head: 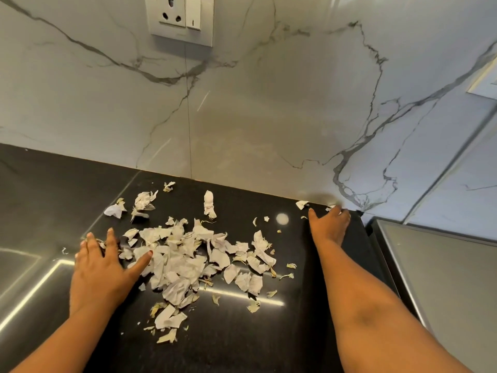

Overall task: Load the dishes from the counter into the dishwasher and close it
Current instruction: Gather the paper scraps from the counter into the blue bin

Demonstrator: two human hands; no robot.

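1. No dishes and no dishwasher show in this view. What lies on the black glossy stone desk (242, 335) is a heap of pale torn papery scraps (188, 254), so the step in hand looks like clearing the surface.
2. The left hand (102, 265) lies palm down on the heap's left edge, fingers spread straight, gripping nothing.
3. The right hand (329, 224) stretches flat into the back right corner by the grey-veined marble wall (269, 117). Its thumb is out and its fingers are straight, near a small stray white scrap (301, 204). It holds nothing that shows, though its fingertips are blurred.
4. Keep both palms low and sweep inward like two walls, with the right hand drawing the corner strays toward the heap.
5. Take in the rolled white scrap (209, 204) near the wall as well.
6. Sweep slowly: the scraps look light and could scatter, or slip off toward the brushed steel surface (443, 278) on the right.
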